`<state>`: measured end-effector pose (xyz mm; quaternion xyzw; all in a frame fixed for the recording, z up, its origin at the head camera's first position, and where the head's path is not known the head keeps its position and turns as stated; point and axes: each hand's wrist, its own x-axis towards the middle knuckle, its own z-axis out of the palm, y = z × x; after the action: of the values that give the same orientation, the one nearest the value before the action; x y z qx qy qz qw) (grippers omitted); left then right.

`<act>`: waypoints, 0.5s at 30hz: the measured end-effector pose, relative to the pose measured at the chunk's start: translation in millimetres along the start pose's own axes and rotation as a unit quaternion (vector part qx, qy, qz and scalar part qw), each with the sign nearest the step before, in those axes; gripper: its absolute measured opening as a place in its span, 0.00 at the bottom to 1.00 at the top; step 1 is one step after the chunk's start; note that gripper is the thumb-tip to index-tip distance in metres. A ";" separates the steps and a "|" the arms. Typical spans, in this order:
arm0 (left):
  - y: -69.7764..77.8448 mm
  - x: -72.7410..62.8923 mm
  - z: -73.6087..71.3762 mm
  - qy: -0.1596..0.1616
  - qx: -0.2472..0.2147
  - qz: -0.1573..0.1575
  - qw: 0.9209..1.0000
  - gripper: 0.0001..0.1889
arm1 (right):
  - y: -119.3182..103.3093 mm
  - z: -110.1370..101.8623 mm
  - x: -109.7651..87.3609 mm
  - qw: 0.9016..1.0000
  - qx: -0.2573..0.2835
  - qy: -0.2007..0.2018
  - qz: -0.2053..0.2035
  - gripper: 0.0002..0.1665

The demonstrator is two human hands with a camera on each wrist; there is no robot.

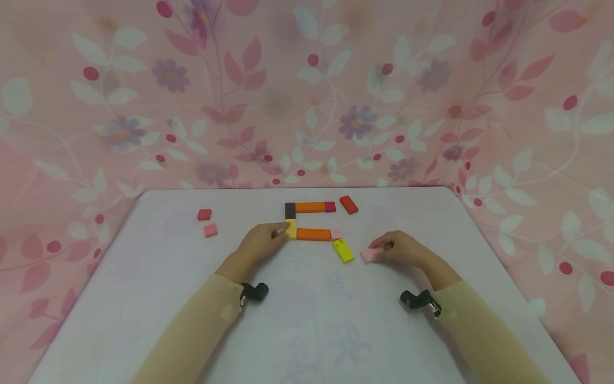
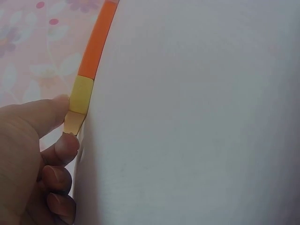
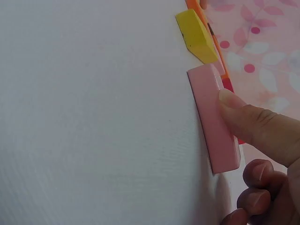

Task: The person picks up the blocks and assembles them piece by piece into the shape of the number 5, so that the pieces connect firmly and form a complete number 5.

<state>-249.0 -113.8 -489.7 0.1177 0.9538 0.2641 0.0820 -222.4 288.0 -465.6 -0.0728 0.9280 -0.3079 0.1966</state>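
Your left hand (image 1: 261, 242) pinches the small yellow block (image 1: 290, 229) at the left end of the lower orange bar (image 1: 313, 234); keep it flush. Your right hand (image 1: 403, 248), grip curled on the pink block (image 1: 370, 255) lying on the table (image 1: 168, 277), should lift it level.

Looks like a makeshift recording setup in a home-type room, not a lab or shop. Pink floral fabric (image 1: 307, 90) hangs as backdrop all round behind & beside the bench (image 1: 307, 330), which has a pale cloth cover w/ small coloured toy blocks (image 1: 314, 234) laid out. No tools or machinery in view.
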 end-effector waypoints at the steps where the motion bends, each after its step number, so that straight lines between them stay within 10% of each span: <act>1: 0.1 -0.3 -0.1 0.001 -0.001 0.001 1.000 0.24 | -0.7 1.3 -0.7 1.000 0.000 -0.003 -0.007 0.17; 15: 0.7 -3.4 -0.8 0.019 -0.006 0.027 0.999 0.23 | -13.5 18.7 -14.1 0.998 -0.001 -0.029 -0.064 0.16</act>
<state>-245.8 -114.5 -488.4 0.1379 0.9499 0.2744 0.0579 -201.8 270.7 -466.7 -0.1408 0.9157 -0.3170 0.2030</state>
